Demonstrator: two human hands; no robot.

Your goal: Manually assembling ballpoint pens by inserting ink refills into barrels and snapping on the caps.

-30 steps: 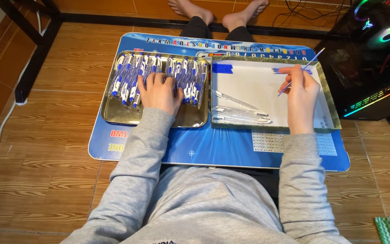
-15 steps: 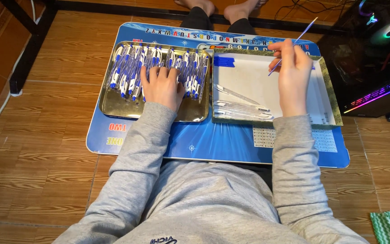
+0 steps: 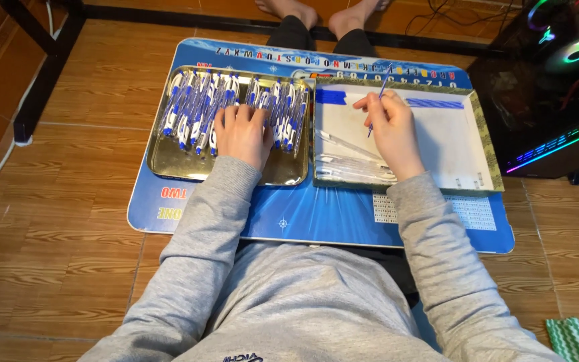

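— Grip on the right hand (image 3: 391,134): what is seen?
— It is closed round a thin blue pen refill (image 3: 377,102), pinched near the fingertips and held tilted, its upper end pointing toward the top of the frame. The hand is placed over the white paper-lined tray (image 3: 460,151), right of centre.

— And the left hand (image 3: 241,134)?
— It is laid palm down, fingers slightly spread, on the row of blue-and-white pens (image 3: 196,107) in the shiny gold metal tray (image 3: 169,164), left of centre. Nothing is gripped; the pens are only touched.

— What else is shown in the white tray?
— Clear pen barrels (image 3: 350,164) are seen at its lower left, just beside the right wrist. Both trays are set side by side on a blue printed board (image 3: 316,218), used as the surface across the lap, above a brown tiled floor (image 3: 68,221).
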